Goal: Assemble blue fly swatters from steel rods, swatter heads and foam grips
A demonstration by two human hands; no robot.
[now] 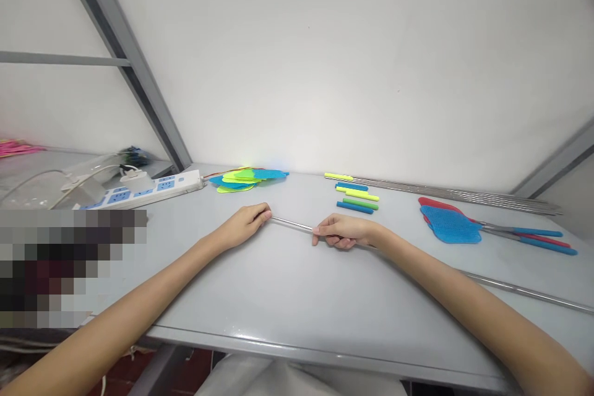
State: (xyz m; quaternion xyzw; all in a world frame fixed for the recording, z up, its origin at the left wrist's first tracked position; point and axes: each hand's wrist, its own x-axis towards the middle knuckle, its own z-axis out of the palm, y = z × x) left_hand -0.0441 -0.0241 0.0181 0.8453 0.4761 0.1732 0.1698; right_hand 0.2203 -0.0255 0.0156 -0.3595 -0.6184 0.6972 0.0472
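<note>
Pale wall (297, 62) rises behind our grey desk (260, 309). On the left, a power strip (187, 182) lies at a slant, then blue and yellow swatter heads (245, 178) are piled near the wall, beyond our left grip (245, 223). That grip pinches the thin rod (291, 224), hiding its left end. The rod runs rightward and slightly toward us into our right grip (342, 231), thumb and finger pressed on it too, so both hands sit on one long axis. Coloured handles (361, 204) lie just beyond the right grip, the nearest things to it. More rods (440, 190) stretch along the wall; in front of them, red and blue swatters (452, 224) overlap. Our right forearm (427, 266) blocks the view, and past it a metal length (524, 291) lies nearly in line; whether it is the same rod, we cannot tell.
</note>
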